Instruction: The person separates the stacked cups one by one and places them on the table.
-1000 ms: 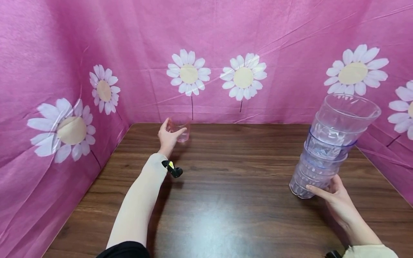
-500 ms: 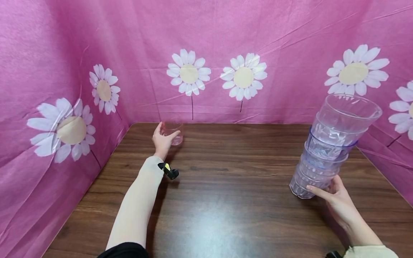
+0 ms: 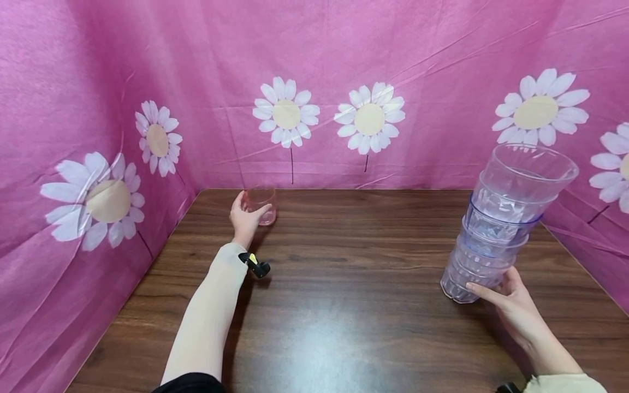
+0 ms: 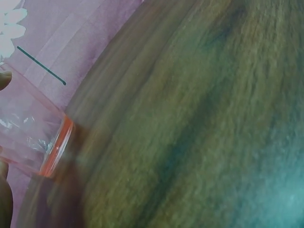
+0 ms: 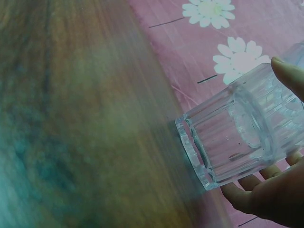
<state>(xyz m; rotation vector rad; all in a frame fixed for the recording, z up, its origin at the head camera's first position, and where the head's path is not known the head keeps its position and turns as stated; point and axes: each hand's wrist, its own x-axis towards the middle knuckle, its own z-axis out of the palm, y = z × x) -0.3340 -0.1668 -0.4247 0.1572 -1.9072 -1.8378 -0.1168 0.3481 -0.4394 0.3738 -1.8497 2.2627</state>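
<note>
Toward the back left of the table, my left hand (image 3: 245, 219) holds a small clear pink cup (image 3: 268, 205) upright, thumb on the near side and fingers on the far side. The left wrist view shows the same cup's orange-tinted base (image 4: 58, 146); I cannot tell whether it touches the table. On the right, a tall stack of clear plastic cups (image 3: 501, 229) is gripped near its bottom by my right hand (image 3: 523, 314). One cup in the stack has a bluish rim. In the right wrist view the ribbed bottom cup (image 5: 223, 142) sits between thumb and fingers.
A brown wood-grain table (image 3: 339, 262) spreads between the two hands. Pink cloth (image 3: 324, 43) with white daisies hangs along the table's back, left and right edges. A black strap device (image 3: 255, 266) sits on the left wrist.
My left hand has moved slightly left and toward me with the pink cup. The right hand and the stack of cups have stayed in place.
</note>
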